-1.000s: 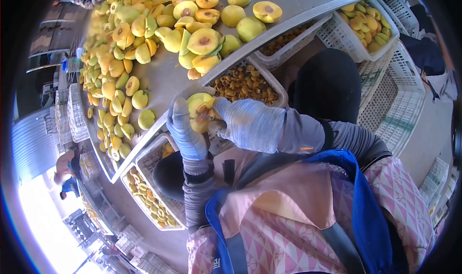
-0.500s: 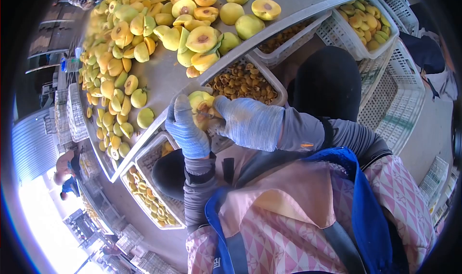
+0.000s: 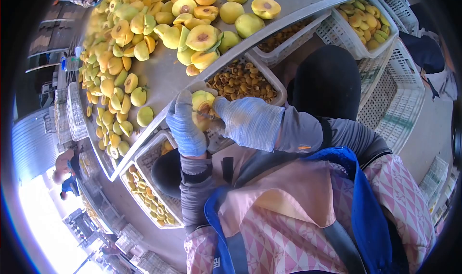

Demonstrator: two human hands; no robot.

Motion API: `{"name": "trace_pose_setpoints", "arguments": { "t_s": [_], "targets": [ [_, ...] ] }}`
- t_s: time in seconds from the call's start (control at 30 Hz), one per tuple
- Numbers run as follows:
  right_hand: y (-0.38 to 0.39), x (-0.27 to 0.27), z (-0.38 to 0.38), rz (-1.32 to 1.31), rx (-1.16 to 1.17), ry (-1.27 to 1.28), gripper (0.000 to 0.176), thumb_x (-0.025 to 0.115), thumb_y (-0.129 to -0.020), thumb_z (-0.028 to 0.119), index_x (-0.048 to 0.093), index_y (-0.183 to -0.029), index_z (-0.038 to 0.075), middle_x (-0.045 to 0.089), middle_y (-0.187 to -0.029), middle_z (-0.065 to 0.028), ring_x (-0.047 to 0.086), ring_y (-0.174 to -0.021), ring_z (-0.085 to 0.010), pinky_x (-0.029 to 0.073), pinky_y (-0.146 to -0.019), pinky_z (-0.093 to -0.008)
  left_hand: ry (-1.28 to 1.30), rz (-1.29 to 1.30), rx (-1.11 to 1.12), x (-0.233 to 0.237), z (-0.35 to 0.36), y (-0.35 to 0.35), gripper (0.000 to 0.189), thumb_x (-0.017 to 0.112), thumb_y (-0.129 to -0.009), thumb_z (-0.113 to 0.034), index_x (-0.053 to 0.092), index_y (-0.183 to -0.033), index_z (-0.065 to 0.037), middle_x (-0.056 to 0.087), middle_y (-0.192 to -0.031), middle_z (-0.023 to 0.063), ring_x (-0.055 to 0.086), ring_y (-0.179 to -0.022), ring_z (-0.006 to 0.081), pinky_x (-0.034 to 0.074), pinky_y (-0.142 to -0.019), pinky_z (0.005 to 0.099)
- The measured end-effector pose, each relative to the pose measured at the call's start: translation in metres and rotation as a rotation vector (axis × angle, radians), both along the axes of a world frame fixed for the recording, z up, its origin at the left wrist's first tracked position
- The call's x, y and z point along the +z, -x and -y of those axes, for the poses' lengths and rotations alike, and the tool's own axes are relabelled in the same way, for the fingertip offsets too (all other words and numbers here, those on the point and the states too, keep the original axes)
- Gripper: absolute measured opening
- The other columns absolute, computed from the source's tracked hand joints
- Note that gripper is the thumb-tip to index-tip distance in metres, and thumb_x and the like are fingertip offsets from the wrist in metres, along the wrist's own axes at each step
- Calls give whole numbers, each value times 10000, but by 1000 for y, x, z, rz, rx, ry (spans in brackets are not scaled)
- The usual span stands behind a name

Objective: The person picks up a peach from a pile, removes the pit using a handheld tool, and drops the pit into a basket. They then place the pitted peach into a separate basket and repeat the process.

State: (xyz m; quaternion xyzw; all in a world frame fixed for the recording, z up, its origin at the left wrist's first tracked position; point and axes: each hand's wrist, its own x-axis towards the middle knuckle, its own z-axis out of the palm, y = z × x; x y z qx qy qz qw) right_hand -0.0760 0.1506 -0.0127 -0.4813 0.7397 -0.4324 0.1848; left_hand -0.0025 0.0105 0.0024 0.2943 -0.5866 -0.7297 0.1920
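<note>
A yellow-green fruit [image 3: 202, 101] is held between my two gloved hands, just off the metal table's edge. My left hand [image 3: 186, 126], in a blue-grey knit glove, wraps round the fruit from the left. From the right, my right hand [image 3: 249, 122] presses its closed fingers against the same fruit; any small tool in it is hidden. Many halved and whole yellow fruits [image 3: 202, 38] lie on the metal table [image 3: 166, 81] beyond my hands. Below the table edge, a white crate [image 3: 275, 84] holds small brown pits [image 3: 240, 81].
A crate of fruit halves [image 3: 153, 202] stands at the lower left and another [image 3: 368, 26] at the upper right. Stacked white crates [image 3: 402, 101] stand at the right. My dark-covered knees flank the pit crate. A person [image 3: 67, 170] is at the far left.
My left hand and forearm have shifted slightly, and the fruit has turned a little between my hands. The fruits on the table look the same.
</note>
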Motion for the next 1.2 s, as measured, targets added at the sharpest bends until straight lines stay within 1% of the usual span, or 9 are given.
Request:
{"name": "trace_pose_setpoints", "arguments": {
  "t_s": [0.1, 0.2, 0.33, 0.43, 0.5, 0.73, 0.9, 1.13, 1.2],
  "targets": [
    [-2, -8, 4, 43, -8, 100, 315, 614, -911, 274, 550, -982, -26, 630, -694, -233, 656, -672, -381, 515, -596, -451, 363, 52, 102, -10, 2, -5, 392, 539, -953, -307, 662, -1059, 50, 679, -932, 117, 629, -819, 171, 524, -745, 299],
    [-8, -33, 21, -106, -42, 373, 263, 613, -900, 219, 570, -1014, -14, 614, -677, -175, 627, -575, -318, 495, -520, -406, 319, -13, 159, -9, -7, -4, 390, 541, -951, -305, 661, -1060, 50, 680, -939, 116, 630, -822, 176, 524, -751, 302],
    [-2, -11, 6, 84, 22, 126, 272, 614, -902, 226, 577, -1036, -8, 612, -665, -174, 634, -589, -324, 511, -538, -401, 478, 71, 78, -5, 1, -8, 382, 548, -946, -293, 657, -1068, 53, 681, -939, 116, 632, -829, 177, 524, -753, 299],
    [-2, 1, 5, 57, 71, 4, 301, 611, -914, 256, 551, -980, -31, 637, -724, -244, 650, -695, -401, 513, -610, -459, -43, -25, 5, -6, 11, -13, 372, 561, -939, -280, 655, -1069, 56, 682, -938, 110, 631, -835, 174, 522, -752, 295],
    [-6, -3, 9, 134, 76, 94, 306, 605, -914, 259, 553, -980, -35, 636, -727, -250, 649, -705, -415, 510, -618, -471, 597, 40, 46, -24, 20, -23, 374, 570, -935, -277, 652, -1074, 61, 683, -936, 113, 630, -841, 179, 523, -747, 297],
    [-21, -8, 19, 152, 91, 166, 312, 593, -910, 257, 550, -985, -43, 637, -734, -257, 648, -714, -428, 511, -640, -488, 381, -57, 181, 1, 1, -29, 443, 451, -1001, -327, 620, -1064, 77, 684, -883, 137, 661, -838, 196, 535, -783, 294],
    [-27, 15, 19, 20, 143, -5, 308, 607, -902, 242, 549, -992, -48, 645, -743, -253, 653, -717, -422, 517, -643, -482, 940, 3, -110, -5, 29, -44, 206, 553, -938, -134, 620, -1066, 14, 691, -946, 129, 676, -814, 214, 549, -728, 317],
    [-49, 7, 36, 82, 214, 174, 332, 610, -916, 265, 567, -988, -56, 647, -779, -261, 648, -750, -423, 512, -669, -470, 782, -65, 121, 10, 12, -73, 267, 531, -976, -223, 636, -1071, 3, 682, -959, 126, 667, -854, 201, 537, -751, 310],
    [-58, 11, 38, 98, 218, 178, 336, 608, -922, 273, 578, -1001, -51, 651, -796, -255, 646, -763, -422, 509, -672, -465, 380, -54, 190, 16, 11, -79, 357, 528, -988, -315, 626, -1133, -4, 674, -974, 118, 653, -901, 193, 528, -794, 314]
  ]
}}
